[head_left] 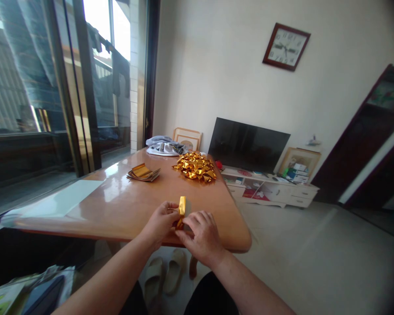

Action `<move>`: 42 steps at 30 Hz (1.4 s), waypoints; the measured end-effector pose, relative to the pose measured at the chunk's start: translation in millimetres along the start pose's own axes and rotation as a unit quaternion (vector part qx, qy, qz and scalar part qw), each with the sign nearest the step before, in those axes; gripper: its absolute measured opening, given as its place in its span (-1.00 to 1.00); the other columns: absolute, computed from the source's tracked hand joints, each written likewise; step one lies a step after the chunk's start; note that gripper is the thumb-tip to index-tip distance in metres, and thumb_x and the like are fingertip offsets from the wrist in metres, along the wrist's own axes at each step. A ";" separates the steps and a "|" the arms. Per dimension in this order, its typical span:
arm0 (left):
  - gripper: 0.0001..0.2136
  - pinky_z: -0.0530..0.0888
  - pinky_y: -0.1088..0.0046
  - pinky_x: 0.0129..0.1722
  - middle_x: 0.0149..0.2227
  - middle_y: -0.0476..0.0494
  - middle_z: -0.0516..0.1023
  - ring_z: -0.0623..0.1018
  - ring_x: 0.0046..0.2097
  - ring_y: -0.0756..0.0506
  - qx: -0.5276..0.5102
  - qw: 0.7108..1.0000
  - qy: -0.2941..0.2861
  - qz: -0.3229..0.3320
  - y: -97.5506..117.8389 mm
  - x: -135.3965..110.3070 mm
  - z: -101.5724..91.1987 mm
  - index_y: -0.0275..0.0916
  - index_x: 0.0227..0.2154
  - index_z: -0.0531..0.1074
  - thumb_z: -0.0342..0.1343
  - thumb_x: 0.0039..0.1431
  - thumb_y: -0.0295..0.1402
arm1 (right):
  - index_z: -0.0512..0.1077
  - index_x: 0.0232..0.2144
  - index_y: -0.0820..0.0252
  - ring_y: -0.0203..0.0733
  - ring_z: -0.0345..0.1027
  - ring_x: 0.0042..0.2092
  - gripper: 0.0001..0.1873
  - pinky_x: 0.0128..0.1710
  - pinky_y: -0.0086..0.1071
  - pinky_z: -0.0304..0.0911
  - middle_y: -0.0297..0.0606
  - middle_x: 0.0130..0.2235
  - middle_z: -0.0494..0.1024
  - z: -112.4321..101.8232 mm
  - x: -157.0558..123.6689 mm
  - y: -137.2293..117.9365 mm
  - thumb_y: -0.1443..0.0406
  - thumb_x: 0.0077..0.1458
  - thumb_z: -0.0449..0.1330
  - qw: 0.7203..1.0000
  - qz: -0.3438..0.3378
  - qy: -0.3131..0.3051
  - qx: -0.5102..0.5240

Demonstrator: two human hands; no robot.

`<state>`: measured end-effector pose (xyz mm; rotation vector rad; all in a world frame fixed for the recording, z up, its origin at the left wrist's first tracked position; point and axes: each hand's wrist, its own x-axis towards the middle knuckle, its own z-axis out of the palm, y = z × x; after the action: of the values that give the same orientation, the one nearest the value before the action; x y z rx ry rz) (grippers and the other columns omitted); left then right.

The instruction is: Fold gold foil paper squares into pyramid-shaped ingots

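Observation:
A narrow strip of folded gold foil paper (pixel 182 204) stands upright between my two hands, just above the near edge of the table. My left hand (pixel 164 221) pinches it from the left side. On the right, the fingers of my right hand (pixel 200 232) close on its lower part, where the foil looks creased. Farther back lies a heap of folded gold foil pieces (pixel 197 166). To its left is a stack of flat gold foil sheets (pixel 143 172) with some edges lifted.
The glossy wooden table (pixel 118 205) has a rounded near right corner. Folded clothes (pixel 166 145) lie at its far end. Beneath it are slippers (pixel 174 271). A television (pixel 249 144) stands on a low white cabinet (pixel 269 190) beyond. Bags (pixel 36 291) sit at lower left.

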<state>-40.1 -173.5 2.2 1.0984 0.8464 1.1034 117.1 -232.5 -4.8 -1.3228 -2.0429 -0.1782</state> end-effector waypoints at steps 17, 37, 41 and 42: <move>-0.80 0.33 0.50 -0.39 -0.39 -0.01 0.52 0.47 -0.40 0.00 0.025 0.983 -0.170 -0.068 3.2 25.2 -28.3 -0.26 -0.26 0.45 0.23 0.01 -0.41 | 0.46 -0.03 0.19 -0.12 0.45 -0.06 -0.60 -0.06 -0.32 0.31 -0.20 -0.10 0.59 5.7 29.3 44.5 0.13 0.12 0.23 0.850 0.279 -0.002 0.447; -0.85 0.37 0.34 -0.16 -0.26 -0.13 0.49 0.47 -0.18 -0.15 0.502 0.808 -0.022 0.308 -6.6 19.0 -29.9 -0.20 -0.31 0.42 -0.01 0.15 -0.51 | 0.40 0.00 0.16 -0.21 0.37 -0.41 -0.50 -0.36 -0.38 0.18 -0.43 -0.48 0.48 42.6 28.0 79.0 0.42 -0.07 0.15 0.935 0.301 -0.015 0.188; -0.79 0.37 0.29 -0.09 -0.22 -0.19 0.50 0.46 -0.13 -0.19 0.557 0.763 -0.098 0.313 -6.3 3.5 -23.7 -0.19 -0.20 0.51 -0.03 0.24 -0.48 | 0.38 0.03 0.17 -0.20 0.37 -0.42 -0.47 -0.38 -0.38 0.17 -0.44 -0.51 0.47 44.5 27.7 76.9 0.42 -0.07 0.16 0.937 0.299 -0.006 0.179; -0.78 0.37 0.28 -0.07 -0.23 -0.20 0.50 0.46 -0.12 -0.19 0.566 0.756 -0.107 0.311 -6.4 2.1 -23.0 -0.20 -0.20 0.52 -0.03 0.26 -0.47 | 0.38 0.04 0.18 -0.20 0.37 -0.43 -0.46 -0.39 -0.38 0.17 -0.44 -0.52 0.46 44.5 27.7 76.3 0.42 -0.06 0.16 0.938 0.299 -0.009 0.175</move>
<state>-59.3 -166.2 -10.1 2.6296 0.9945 0.8894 154.1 -155.2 -39.9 -1.6346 -1.5006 0.4508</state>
